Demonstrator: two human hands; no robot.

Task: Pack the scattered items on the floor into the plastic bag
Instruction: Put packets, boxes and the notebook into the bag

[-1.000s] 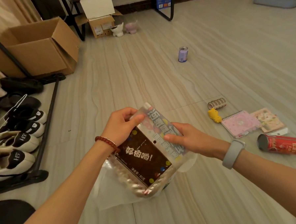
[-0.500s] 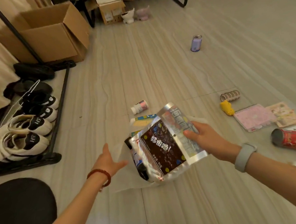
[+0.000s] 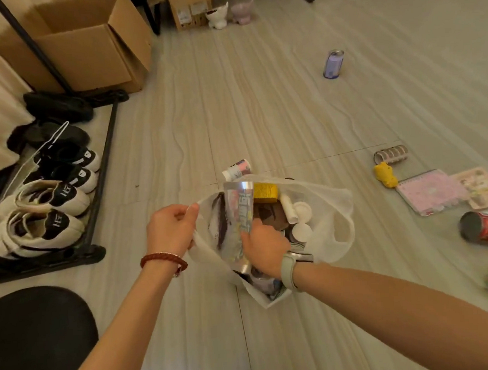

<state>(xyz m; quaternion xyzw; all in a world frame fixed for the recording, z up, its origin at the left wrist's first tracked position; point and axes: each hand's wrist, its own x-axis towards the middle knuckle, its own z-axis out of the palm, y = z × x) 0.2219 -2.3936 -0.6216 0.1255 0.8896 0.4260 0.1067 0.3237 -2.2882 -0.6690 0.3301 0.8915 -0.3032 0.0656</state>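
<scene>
A white plastic bag [image 3: 334,208] lies open on the floor with several items inside, among them a yellow block [image 3: 265,192] and white jars. My left hand [image 3: 170,227] pinches the bag's left rim and holds it up. My right hand [image 3: 264,247] is inside the bag's mouth, gripping a silver snack pouch [image 3: 240,210] that stands on edge in the bag. A small white bottle [image 3: 236,169] lies on the floor just behind the bag.
To the right lie tape rolls [image 3: 391,154], a yellow toy [image 3: 385,174], a pink notebook [image 3: 431,190], a card [image 3: 483,186] and a red can [image 3: 485,228]. A purple can [image 3: 333,64] stands farther back. A shoe rack [image 3: 90,193] and cardboard boxes [image 3: 88,43] are on the left.
My right hand has lowered the snack pouch into the bag. My left hand moved from open beside the bag to gripping its rim. The view tilted down.
</scene>
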